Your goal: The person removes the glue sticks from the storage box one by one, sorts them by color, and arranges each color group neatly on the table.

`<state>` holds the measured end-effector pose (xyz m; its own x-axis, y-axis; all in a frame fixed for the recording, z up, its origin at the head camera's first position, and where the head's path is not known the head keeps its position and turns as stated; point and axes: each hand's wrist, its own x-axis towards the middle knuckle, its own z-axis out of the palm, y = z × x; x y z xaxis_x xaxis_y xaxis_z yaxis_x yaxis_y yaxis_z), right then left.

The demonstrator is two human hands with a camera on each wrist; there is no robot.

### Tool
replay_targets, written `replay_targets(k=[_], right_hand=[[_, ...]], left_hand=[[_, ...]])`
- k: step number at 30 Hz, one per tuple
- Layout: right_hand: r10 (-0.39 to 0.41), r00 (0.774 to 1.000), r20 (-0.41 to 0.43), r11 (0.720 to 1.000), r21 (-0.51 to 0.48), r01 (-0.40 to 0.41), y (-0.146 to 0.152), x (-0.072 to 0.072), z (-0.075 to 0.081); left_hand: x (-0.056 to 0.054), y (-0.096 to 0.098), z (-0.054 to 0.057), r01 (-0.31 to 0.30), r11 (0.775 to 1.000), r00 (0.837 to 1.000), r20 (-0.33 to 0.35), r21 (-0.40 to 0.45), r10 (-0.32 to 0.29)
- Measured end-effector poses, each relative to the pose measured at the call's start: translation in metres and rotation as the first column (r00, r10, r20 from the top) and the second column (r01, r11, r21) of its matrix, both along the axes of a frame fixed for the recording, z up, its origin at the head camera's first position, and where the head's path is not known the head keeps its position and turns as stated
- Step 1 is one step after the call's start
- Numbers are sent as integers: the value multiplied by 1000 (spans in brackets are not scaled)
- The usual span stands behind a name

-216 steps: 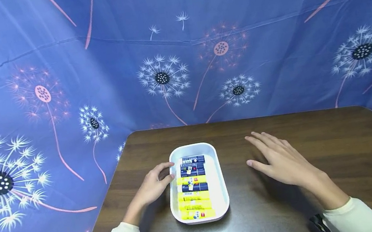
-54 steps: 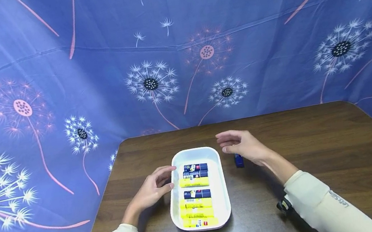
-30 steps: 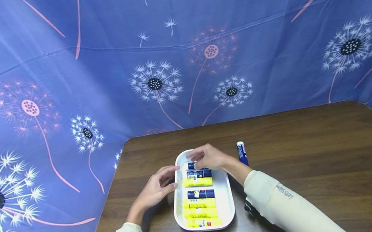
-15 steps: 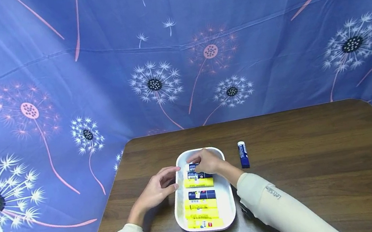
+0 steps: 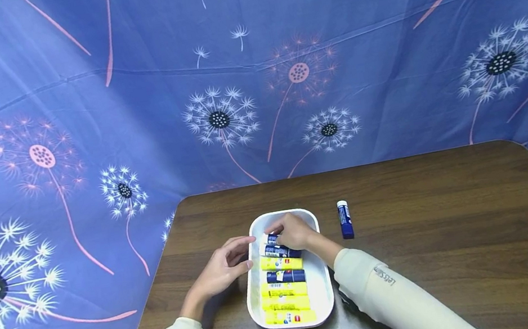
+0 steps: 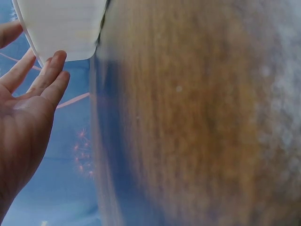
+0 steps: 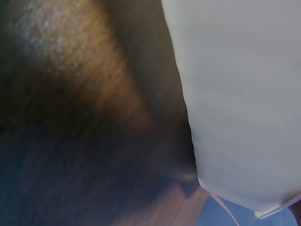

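Observation:
A white tray (image 5: 314, 282) holds a column of dark blue and yellow glue sticks. At its far end, my right hand (image 5: 296, 232) pinches a dark blue glue stick (image 5: 272, 239), partly hidden by the fingers. Just below that lies another dark blue glue stick (image 5: 277, 251), slightly slanted. My left hand (image 5: 220, 270) rests its fingertips on the tray's left side, thumb and fingers apart. The left wrist view shows those relaxed fingers (image 6: 56, 70) against the tray's outer wall (image 6: 70, 33). In the right wrist view, the tray wall (image 7: 240, 103) fills the right side.
One dark blue glue stick with a white end (image 5: 345, 220) lies on the brown wooden table (image 5: 437, 229), right of the tray. Farther down the tray are a dark blue stick (image 5: 286, 276) and several yellow ones (image 5: 287, 303). A blue dandelion-print cloth (image 5: 371, 57) hangs behind the table.
One dark blue glue stick went from the tray to the table on the right. My right hand then returned to the tray's far end; the upper sticks shifted and a yellow one rolled.

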<state>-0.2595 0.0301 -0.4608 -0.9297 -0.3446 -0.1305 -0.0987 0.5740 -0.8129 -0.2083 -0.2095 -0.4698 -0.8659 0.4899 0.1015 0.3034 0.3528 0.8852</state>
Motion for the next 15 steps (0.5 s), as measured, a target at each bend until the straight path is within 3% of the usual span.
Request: replay_targets(k=[7, 15], right_hand=[[16, 1000, -15, 999, -38, -17, 4, 4, 4], [7, 1000, -7, 987, -161, -8, 15, 11, 30]], left_hand=[[3, 2, 0, 7, 1000, 1000, 4, 6, -7], [2, 1, 3, 1, 1000, 1000, 16, 11, -1]])
